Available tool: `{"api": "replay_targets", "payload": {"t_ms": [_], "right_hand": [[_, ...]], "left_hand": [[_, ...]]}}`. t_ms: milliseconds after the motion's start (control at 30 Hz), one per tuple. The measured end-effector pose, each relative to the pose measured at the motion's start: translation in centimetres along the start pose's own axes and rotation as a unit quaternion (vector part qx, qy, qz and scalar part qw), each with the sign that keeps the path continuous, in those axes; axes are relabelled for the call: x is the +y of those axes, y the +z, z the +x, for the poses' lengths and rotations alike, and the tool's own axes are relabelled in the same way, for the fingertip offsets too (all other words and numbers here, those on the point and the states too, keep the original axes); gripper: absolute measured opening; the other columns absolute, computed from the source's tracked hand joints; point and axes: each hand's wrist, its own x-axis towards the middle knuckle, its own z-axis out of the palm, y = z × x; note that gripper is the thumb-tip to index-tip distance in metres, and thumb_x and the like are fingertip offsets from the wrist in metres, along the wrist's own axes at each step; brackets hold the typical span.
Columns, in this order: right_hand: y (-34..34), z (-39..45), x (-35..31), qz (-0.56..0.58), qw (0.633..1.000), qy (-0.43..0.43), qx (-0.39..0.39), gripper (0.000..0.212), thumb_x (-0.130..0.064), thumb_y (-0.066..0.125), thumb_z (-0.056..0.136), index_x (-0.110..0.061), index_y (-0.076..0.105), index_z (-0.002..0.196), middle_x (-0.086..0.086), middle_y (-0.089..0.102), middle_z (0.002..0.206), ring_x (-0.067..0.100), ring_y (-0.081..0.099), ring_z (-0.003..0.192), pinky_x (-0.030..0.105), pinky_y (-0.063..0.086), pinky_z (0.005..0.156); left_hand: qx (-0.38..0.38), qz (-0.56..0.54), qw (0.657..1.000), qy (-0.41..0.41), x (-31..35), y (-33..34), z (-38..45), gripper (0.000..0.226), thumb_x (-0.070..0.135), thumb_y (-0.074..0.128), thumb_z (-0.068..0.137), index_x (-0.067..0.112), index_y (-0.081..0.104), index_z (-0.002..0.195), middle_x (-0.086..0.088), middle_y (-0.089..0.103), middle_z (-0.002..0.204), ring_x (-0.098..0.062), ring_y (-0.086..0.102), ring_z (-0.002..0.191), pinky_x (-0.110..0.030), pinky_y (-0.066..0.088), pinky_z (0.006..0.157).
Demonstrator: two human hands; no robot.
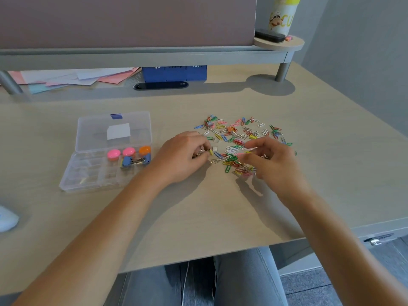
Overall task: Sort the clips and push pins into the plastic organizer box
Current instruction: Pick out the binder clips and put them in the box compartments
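Note:
A clear plastic organizer box (88,173) lies open on the desk at the left, its lid (114,131) folded back. Its near right compartments hold pink and orange round pins (129,151) and blue binder clips (134,161). A loose pile of coloured paper clips (239,138) is spread to the right. My left hand (181,155) rests at the pile's left edge, fingers pinched on a small yellow binder clip (210,152). My right hand (271,157) hovers over the pile's near side, thumb and fingers curled together; what they hold is blurred.
A raised shelf (154,54) runs along the back, with papers (72,77) and a blue box (174,72) beneath it. A bottle (283,15) stands on a round stand at the back right. A white object (7,218) lies at the left edge.

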Motion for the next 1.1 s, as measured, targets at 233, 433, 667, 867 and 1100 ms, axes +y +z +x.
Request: {"api": "replay_targets", "payload": {"t_ms": [233,433,667,867,1100], "right_hand": [[-1.8,2.6,-0.2,0.319,0.927,0.190,-0.053,0.013,-0.010,0.042,0.089,-0.010,0.051,0.079,0.002,0.040,0.068,0.011,0.025,0.050,0.021,0.021,0.038],[-3.9,6.7,-0.5,0.163,0.977,0.138,-0.002,0.027,-0.027,0.069,0.087,-0.019,0.050,0.071,-0.001,0.039,0.064,0.014,0.032,0.051,0.025,0.026,0.044],[-3.6,10.4,0.9,-0.412,0.909,-0.017,0.062,0.048,-0.063,0.068,0.081,-0.014,0.067,0.081,0.002,0.065,0.075,0.023,0.063,0.072,0.031,0.050,0.060],[-2.5,11.5,1.1,-0.455,0.888,-0.009,0.060,0.048,-0.062,0.069,0.076,-0.015,0.066,0.085,0.004,0.065,0.081,0.026,0.062,0.072,0.028,0.041,0.056],[-2.0,11.3,1.3,-0.403,0.914,-0.019,0.032,0.019,-0.035,0.071,0.081,-0.016,0.070,0.085,0.004,0.069,0.082,0.026,0.064,0.074,0.029,0.049,0.061]], "left_hand": [[0.046,-0.491,0.845,-0.205,4.1,0.2,1.4,0.015,0.017,0.041,0.090,0.013,0.040,0.076,-0.006,0.035,0.064,-0.014,0.026,0.054,-0.027,0.019,0.047],[0.010,-0.737,0.603,-0.305,6.2,0.6,3.0,0.021,0.026,0.041,0.094,0.015,0.045,0.077,0.000,0.036,0.065,-0.013,0.027,0.048,-0.022,0.022,0.037],[0.086,-0.711,0.553,-0.426,7.6,2.2,3.8,0.017,0.014,0.043,0.099,0.013,0.053,0.084,0.001,0.042,0.062,-0.011,0.030,0.042,-0.020,0.023,0.033],[0.170,-0.654,0.593,-0.438,7.8,2.2,2.2,0.018,0.018,0.045,0.101,0.013,0.059,0.091,0.004,0.043,0.060,-0.010,0.029,0.043,-0.019,0.020,0.037],[0.228,-0.542,0.686,-0.429,7.2,1.1,-0.7,0.021,0.015,0.050,0.100,0.010,0.070,0.100,0.004,0.043,0.061,-0.008,0.028,0.043,-0.020,0.019,0.038]]}}
